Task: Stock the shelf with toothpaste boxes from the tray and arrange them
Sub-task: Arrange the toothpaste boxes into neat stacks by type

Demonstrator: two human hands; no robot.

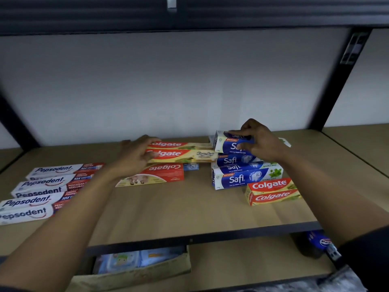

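Note:
My right hand (260, 142) grips a blue-and-white Safi box (226, 144) at the top of a stack of Safi boxes (242, 178) on the wooden shelf (189, 207). My left hand (134, 157) rests on the left end of a red-and-cream Colgate box (185, 155), which lies on top of other Colgate boxes in the middle. A red Colgate box (160, 174) lies upside down in front of them. Several white Pepsodent boxes (42, 190) lie in rows at the left. A short Colgate box (273, 191) sits at the front right.
A cardboard tray (147, 272) with blue packets sits on the lower shelf under my left arm. A dark bottle with a blue label (311, 243) stands on the lower shelf at the right. Black uprights frame the shelf; another shelf board hangs overhead.

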